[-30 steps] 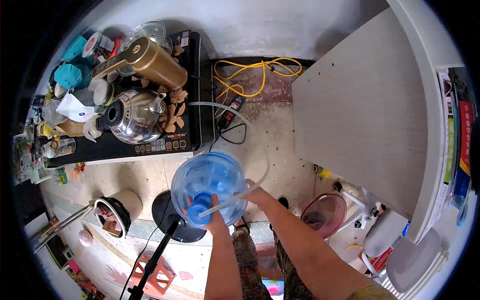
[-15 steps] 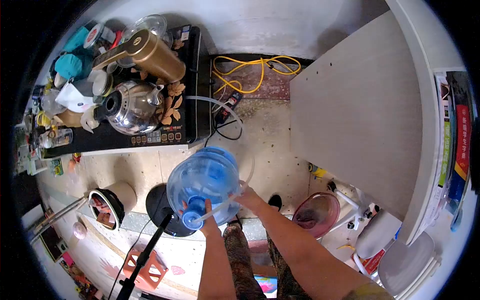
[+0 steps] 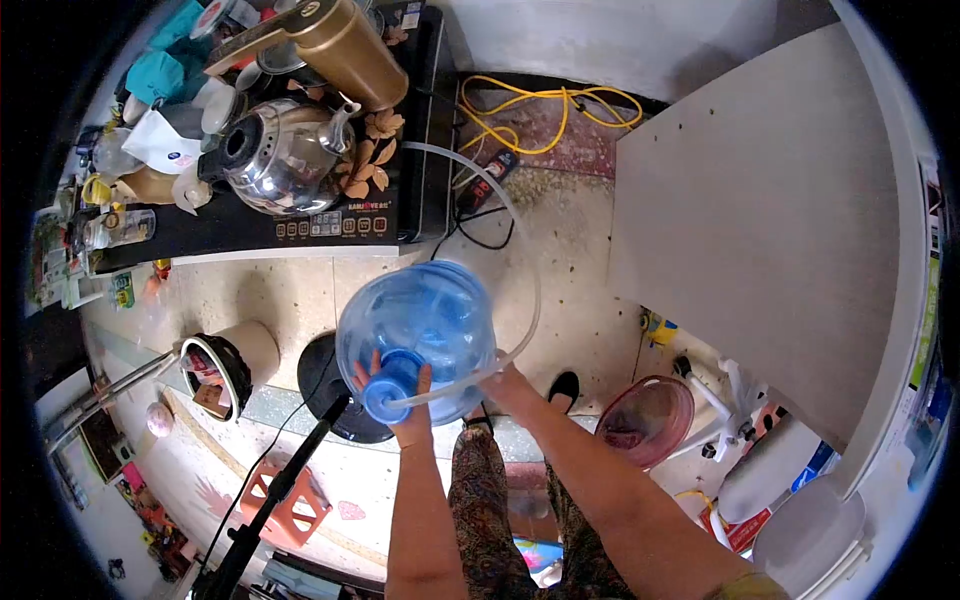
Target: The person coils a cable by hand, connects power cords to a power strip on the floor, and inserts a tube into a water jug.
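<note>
A large clear-blue water jug (image 3: 450, 300) tilts with its neck toward me above the floor. My left hand (image 3: 408, 428) is wrapped around its blue neck (image 3: 392, 385), with fingers on both sides. Against the jug's right side, my right hand (image 3: 510, 388) grips it, its fingertips partly hidden. A pale flexible tube (image 3: 535, 260) runs from the black tea stove (image 3: 425, 190), curves past my right fingers and ends in the jug's mouth. On the stove sits a steel kettle (image 3: 285, 160).
Left are a lined trash bin (image 3: 262, 355), a black round base (image 3: 318, 375) with a pole, and an orange stool (image 3: 290, 515). A pink basin (image 3: 648, 420) stands right, below a pale cabinet panel (image 3: 760, 230). A yellow cable (image 3: 545, 145) lies by the wall.
The view has shifted, so the stove and kettle sit higher in the frame. My left fingers are spread wider around the jug's neck. Both hands stay at the jug.
</note>
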